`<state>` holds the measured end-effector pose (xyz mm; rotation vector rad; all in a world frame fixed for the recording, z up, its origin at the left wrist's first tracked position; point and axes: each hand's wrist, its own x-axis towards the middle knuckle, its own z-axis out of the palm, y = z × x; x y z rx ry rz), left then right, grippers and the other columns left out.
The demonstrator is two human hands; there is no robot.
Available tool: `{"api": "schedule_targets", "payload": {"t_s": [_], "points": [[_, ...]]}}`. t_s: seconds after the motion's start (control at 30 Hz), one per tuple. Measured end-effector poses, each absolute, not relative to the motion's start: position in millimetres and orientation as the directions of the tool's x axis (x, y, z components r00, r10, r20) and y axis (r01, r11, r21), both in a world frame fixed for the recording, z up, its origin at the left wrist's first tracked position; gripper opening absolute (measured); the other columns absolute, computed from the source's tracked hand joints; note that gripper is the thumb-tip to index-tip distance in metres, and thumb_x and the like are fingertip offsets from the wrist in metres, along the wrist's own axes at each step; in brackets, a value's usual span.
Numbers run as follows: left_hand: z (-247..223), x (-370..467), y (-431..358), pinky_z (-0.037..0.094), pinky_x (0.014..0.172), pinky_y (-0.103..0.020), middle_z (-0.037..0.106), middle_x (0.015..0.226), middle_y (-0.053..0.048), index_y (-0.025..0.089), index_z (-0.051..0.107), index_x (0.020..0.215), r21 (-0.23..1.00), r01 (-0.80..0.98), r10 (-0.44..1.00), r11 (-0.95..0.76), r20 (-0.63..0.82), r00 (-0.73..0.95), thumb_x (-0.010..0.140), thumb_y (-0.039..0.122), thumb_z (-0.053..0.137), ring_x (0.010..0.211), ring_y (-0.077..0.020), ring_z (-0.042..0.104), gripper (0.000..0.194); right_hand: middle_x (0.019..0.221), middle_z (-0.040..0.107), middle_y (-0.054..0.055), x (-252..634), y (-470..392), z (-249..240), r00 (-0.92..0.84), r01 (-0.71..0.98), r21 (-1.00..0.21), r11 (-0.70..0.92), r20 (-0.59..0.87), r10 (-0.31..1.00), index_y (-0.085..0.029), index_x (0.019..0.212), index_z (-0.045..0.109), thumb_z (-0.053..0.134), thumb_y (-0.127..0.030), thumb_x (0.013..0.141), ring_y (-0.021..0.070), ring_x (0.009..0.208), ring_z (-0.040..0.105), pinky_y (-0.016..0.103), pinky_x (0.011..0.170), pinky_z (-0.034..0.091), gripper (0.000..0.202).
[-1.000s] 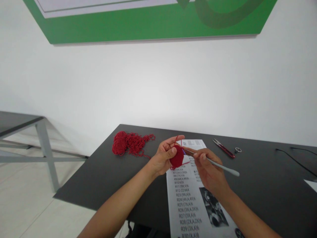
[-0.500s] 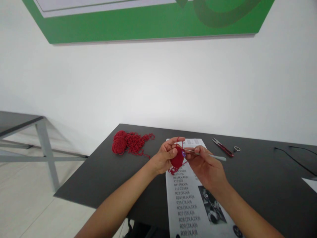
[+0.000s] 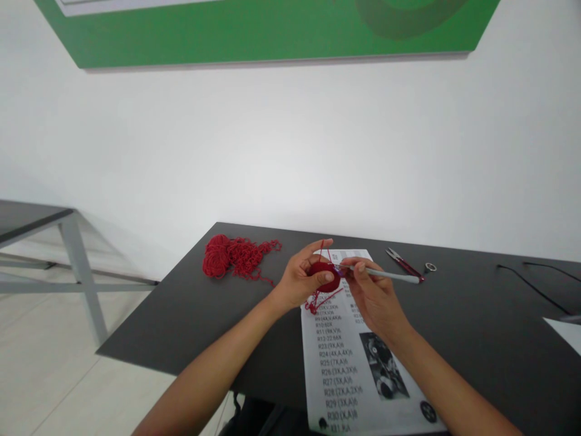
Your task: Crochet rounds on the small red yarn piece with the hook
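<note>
My left hand (image 3: 300,277) pinches a small round piece of red crochet (image 3: 325,281), its thumb across the front. Red yarn loops up over the raised index finger. In my right hand (image 3: 373,292) is a crochet hook (image 3: 394,276) with a pale grey handle, held between thumb and fingers, its metal tip at the right edge of the crochet piece. A small purple stitch marker (image 3: 339,270) shows at that edge, partly covered by fingers. Loose red strands dangle below the piece. A ball of red yarn (image 3: 216,257) with a tangled heap lies to the left.
Under my hands a printed pattern sheet (image 3: 336,363) lies on the dark table (image 3: 472,339). Red-handled thread snips (image 3: 403,263) with a ring (image 3: 430,267) lie behind my right hand. Glasses (image 3: 535,287) and white paper (image 3: 565,334) are at the far right.
The crochet piece has tilted flatter in my left hand, with the thumb now further across it. The hook's handle has swung slightly up and right. The whole view has shifted a little.
</note>
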<state>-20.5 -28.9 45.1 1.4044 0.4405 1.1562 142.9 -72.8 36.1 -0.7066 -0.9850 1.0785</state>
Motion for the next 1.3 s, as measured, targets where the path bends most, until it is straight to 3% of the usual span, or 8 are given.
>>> {"api": "schedule_targets", "payload": {"t_s": [0.17, 0.43, 0.83, 1.13, 1.3], "points": [[45, -16, -33, 0.051, 0.065, -0.025, 0.073, 0.083, -0.004, 0.017, 0.059, 0.137, 0.917, -0.332, 0.834, -0.223, 0.356, 0.423, 0.071, 0.038, 0.089, 0.066, -0.0131, 0.063, 0.075, 0.099, 0.079, 0.005, 149, -75, 34, 0.131, -0.158, -0.927, 0.34, 0.321, 0.938, -0.026, 0.098, 0.077, 0.074, -0.049, 0.088, 0.0237, 0.092, 0.071, 0.038, 0.079, 0.057, 0.025], [47, -13, -37, 0.049, 0.062, -0.022, 0.071, 0.08, -0.003, 0.016, 0.057, 0.141, 0.918, -0.355, 0.859, -0.178, 0.321, 0.4, 0.07, 0.036, 0.09, 0.065, -0.012, 0.062, 0.081, 0.093, 0.081, 0.005, 149, -82, 45, 0.264, 0.046, -0.898, 0.438, 0.433, 0.862, -0.025, 0.092, 0.077, 0.074, -0.047, 0.087, 0.0237, 0.087, 0.073, 0.037, 0.079, 0.056, 0.024], [47, -12, -38, 0.047, 0.061, -0.022, 0.069, 0.078, -0.001, 0.016, 0.057, 0.142, 0.918, -0.33, 0.856, -0.22, 0.344, 0.387, 0.071, 0.036, 0.089, 0.063, -0.0101, 0.058, 0.081, 0.084, 0.08, 0.004, 157, -83, 55, 0.254, 0.194, -0.86, 0.473, 0.51, 0.822, -0.024, 0.085, 0.073, 0.07, -0.048, 0.09, 0.021, 0.074, 0.074, 0.031, 0.064, 0.058, 0.025], [50, -14, -42, 0.051, 0.064, -0.025, 0.075, 0.086, -0.007, 0.014, 0.057, 0.144, 0.93, -0.168, 0.857, -0.326, 0.366, 0.363, 0.076, 0.035, 0.085, 0.066, -0.0139, 0.064, 0.076, 0.09, 0.077, 0.002, 160, -83, 52, 0.111, 0.346, -0.689, 0.636, 0.704, 0.702, -0.026, 0.092, 0.069, 0.062, -0.032, 0.098, 0.0191, 0.083, 0.074, 0.031, 0.075, 0.06, 0.011], [45, -14, -43, 0.055, 0.07, -0.027, 0.079, 0.091, -0.006, 0.017, 0.056, 0.144, 0.865, 0.04, 0.831, -0.5, 0.467, 0.302, 0.08, 0.026, 0.078, 0.073, -0.0159, 0.069, 0.068, 0.101, 0.075, 0.005, 162, -81, 47, -0.118, 0.515, -0.426, 0.744, 0.824, 0.554, -0.025, 0.101, 0.066, 0.061, -0.021, 0.098, 0.0207, 0.094, 0.071, 0.037, 0.085, 0.06, 0.007]]}}
